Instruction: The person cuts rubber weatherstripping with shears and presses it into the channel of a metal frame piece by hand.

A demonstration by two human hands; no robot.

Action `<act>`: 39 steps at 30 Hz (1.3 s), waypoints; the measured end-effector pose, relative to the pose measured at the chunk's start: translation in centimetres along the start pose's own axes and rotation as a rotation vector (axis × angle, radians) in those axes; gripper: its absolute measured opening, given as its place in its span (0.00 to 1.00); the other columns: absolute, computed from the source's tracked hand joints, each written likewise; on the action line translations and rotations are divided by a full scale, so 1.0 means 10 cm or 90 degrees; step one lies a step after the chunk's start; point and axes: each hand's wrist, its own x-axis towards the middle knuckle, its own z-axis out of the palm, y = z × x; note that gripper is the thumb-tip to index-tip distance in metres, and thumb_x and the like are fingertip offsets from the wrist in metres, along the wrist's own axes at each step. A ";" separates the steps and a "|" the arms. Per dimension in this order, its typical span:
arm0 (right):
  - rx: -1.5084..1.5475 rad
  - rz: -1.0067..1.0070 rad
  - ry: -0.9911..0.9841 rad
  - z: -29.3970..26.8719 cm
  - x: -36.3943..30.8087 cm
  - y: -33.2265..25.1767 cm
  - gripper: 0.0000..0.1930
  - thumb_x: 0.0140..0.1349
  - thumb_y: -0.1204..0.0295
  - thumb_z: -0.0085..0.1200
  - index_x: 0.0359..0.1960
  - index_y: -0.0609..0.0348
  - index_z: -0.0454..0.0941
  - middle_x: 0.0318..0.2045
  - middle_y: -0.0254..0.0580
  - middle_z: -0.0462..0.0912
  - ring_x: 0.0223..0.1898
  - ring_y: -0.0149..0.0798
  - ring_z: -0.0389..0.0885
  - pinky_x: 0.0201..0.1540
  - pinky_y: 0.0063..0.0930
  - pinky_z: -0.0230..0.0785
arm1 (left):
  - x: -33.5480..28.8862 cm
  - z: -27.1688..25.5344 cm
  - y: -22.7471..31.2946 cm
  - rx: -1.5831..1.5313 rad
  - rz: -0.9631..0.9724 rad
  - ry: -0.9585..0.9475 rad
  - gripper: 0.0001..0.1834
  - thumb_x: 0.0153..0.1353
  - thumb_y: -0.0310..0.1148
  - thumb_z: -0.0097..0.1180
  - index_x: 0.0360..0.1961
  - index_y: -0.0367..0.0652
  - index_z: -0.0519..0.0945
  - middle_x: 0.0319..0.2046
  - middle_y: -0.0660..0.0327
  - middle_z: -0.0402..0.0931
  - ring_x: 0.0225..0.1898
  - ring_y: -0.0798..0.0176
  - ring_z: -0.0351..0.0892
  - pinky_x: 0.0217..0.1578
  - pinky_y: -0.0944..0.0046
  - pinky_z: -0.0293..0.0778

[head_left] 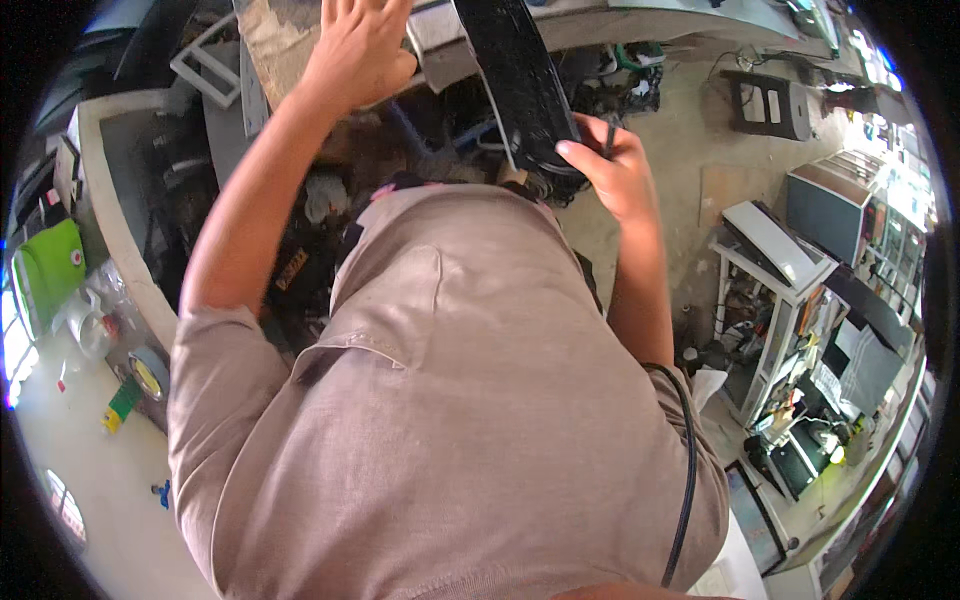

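A long black glossy panel (525,85) slants down from the top edge toward my body, with a pale strip along its left side. My right hand (615,170) grips its near end, thumb on top. A slim dark stick-like object (609,141) shows between the fingers of that hand; its kind is unclear. My left hand (362,50) is stretched out at the top, fingers extended and partly cut off by the frame. It is over or beside a worn board (275,45) with torn pale patches, and nothing shows in it.
A workbench edge (640,28) runs across the top, with dark clutter below it. A black plastic stool (765,105) lies on the floor at right, near a white shelf frame (760,330) loaded with items. At left, a pale tabletop (95,500) bears a tape roll (148,373) and a green bag (48,275).
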 end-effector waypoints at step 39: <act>-0.016 0.269 0.397 -0.76 -0.71 0.44 0.19 0.60 0.58 0.64 0.42 0.62 0.83 0.22 0.26 0.71 0.20 0.22 0.65 0.22 0.20 0.57 | 1.39 0.47 -0.64 0.119 -0.423 0.042 0.66 0.44 0.73 0.62 0.72 0.35 0.52 0.73 0.40 0.43 0.74 0.42 0.45 0.69 0.38 0.49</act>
